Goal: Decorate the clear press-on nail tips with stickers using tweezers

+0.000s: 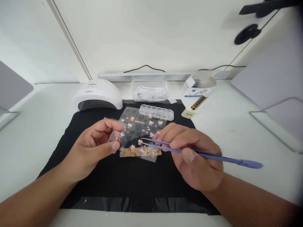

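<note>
My left hand pinches a piece of clear sticker film between thumb and fingers. Purple-blue tweezers rest in my right hand, pointing left with their tips apart. The tips lie in front of a transparent sticker sheet printed with small white cartoon cats and red details. A tan strip with more cats runs along its lower part. Whether the tips touch a sticker I cannot tell. Beneath both hands spreads a black mat.
A white nail lamp stands back left. Behind the sheet are a clear compartment case and a plastic tub of white packets. At right are a gold-capped bottle and an alcohol pad box. Metal-legged stands flank the table.
</note>
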Demonstrator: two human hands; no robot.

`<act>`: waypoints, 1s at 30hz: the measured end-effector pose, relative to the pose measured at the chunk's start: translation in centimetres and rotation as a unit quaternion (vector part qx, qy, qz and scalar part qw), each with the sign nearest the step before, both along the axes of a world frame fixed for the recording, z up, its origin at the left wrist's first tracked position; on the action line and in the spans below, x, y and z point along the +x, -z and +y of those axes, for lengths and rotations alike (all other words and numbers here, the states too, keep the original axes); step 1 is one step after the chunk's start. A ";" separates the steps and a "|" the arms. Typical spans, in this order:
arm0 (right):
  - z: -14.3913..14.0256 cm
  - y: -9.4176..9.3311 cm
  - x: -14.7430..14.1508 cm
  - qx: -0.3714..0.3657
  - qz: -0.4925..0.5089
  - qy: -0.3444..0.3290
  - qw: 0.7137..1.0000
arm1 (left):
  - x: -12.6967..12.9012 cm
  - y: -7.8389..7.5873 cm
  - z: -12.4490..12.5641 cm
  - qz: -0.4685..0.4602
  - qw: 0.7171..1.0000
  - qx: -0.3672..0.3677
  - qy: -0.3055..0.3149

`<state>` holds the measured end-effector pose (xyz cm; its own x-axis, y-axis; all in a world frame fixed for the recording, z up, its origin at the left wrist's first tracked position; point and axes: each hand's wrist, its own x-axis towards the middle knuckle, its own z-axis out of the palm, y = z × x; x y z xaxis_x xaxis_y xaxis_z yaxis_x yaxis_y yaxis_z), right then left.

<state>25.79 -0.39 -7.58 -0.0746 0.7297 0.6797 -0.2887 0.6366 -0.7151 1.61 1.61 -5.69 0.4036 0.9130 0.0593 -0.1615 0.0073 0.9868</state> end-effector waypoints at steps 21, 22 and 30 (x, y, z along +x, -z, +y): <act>0.0 -0.1 0.0 0.004 0.005 0.007 1.000 | 0.4 0.0 -0.4 0.011 0.998 0.065 0.020; -0.1 -0.1 0.0 0.004 0.004 0.006 1.000 | 0.4 0.0 -0.4 0.011 0.998 0.065 0.020; 0.0 -0.1 0.0 0.004 -0.002 0.003 1.000 | 0.5 0.0 -0.5 0.020 0.998 0.063 0.008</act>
<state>25.77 -0.35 -7.50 -0.0725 0.7252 0.6847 -0.2826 0.6435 -0.7114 2.11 1.11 -5.66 0.4223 0.8928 0.1569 -0.1227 -0.1152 0.9857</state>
